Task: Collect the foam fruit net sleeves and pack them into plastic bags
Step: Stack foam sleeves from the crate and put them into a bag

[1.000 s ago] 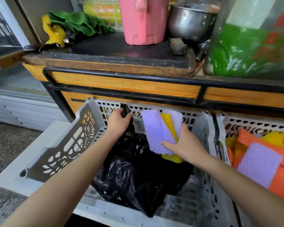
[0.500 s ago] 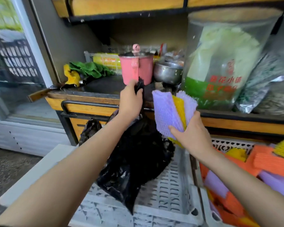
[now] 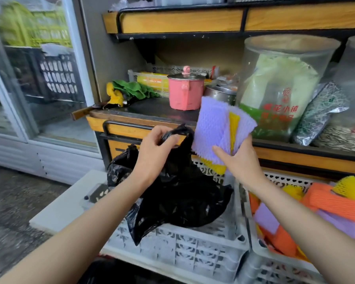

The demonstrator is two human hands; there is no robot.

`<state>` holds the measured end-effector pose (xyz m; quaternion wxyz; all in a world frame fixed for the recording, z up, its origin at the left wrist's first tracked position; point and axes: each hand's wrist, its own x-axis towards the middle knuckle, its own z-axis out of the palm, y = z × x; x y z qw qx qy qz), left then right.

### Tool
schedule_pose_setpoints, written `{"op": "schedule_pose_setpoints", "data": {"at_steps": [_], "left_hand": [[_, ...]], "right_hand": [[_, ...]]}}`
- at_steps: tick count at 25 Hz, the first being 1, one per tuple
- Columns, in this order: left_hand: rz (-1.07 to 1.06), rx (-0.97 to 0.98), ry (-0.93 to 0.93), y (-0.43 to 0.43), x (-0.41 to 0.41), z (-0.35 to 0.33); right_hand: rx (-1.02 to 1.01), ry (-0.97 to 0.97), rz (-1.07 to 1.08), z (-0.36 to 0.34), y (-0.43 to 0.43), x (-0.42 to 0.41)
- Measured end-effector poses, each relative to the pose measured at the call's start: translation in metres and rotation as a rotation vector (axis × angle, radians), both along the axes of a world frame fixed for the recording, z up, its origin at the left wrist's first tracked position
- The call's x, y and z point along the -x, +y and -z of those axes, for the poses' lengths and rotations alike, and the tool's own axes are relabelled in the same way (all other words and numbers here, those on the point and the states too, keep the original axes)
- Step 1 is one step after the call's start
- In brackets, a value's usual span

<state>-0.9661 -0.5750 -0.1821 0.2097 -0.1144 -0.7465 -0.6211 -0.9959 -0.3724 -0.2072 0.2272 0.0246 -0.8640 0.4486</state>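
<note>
Your forearms (image 3: 94, 214): both bare along whole visible length, slender, smooth. Your left grip (image 3: 152, 148), right grip (image 3: 241, 160): bare as well, wrists narrow.

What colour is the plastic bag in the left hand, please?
The plastic bag is black, clearest in the head view.

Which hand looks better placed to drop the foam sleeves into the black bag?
Right. The right hand holds the sleeves just beside the bag, while the left hand grips the bag's top.
</note>
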Motion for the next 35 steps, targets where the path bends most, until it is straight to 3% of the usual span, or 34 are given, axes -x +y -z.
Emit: {"op": "schedule_pose_setpoints", "data": {"at_steps": [6,10,12,15,17,20,24,27,32,35], "left_hand": [[-0.160,0.092,-0.052,-0.054,-0.015,0.015],[-0.035,0.182,-0.133,-0.059,-0.018,0.008],[0.037,0.344,-0.260,-0.057,-0.020,0.010],[-0.004,0.806,-0.371,-0.056,-0.022,0.028],[0.047,0.844,-0.442,-0.053,-0.025,0.047],[0.087,0.909,-0.514,-0.050,-0.028,0.083],[-0.038,1.121,-0.543,-0.052,-0.021,0.117],[-0.112,1.266,-0.498,-0.049,-0.016,0.122],[-0.120,1.272,-0.348,-0.049,-0.008,0.134],[-0.152,0.954,-0.298,-0.043,0.003,0.133]], "right_hand": [[-0.138,-0.269,-0.340,0.041,-0.029,-0.018],[-0.430,-0.387,-0.470,0.053,-0.042,-0.031],[-0.586,-0.398,-0.490,0.057,-0.049,-0.039],[-0.638,-0.409,-0.521,0.064,-0.051,-0.048],[-0.625,-0.444,-0.540,0.068,-0.046,-0.051],[-0.619,-0.474,-0.538,0.069,-0.030,-0.051],[-0.647,-0.480,-0.325,0.068,0.006,-0.040],[-0.487,-0.493,-0.195,0.070,0.029,-0.031],[-0.389,-0.472,-0.136,0.080,0.029,-0.024],[-0.307,-0.447,-0.101,0.079,0.026,-0.023]]}}
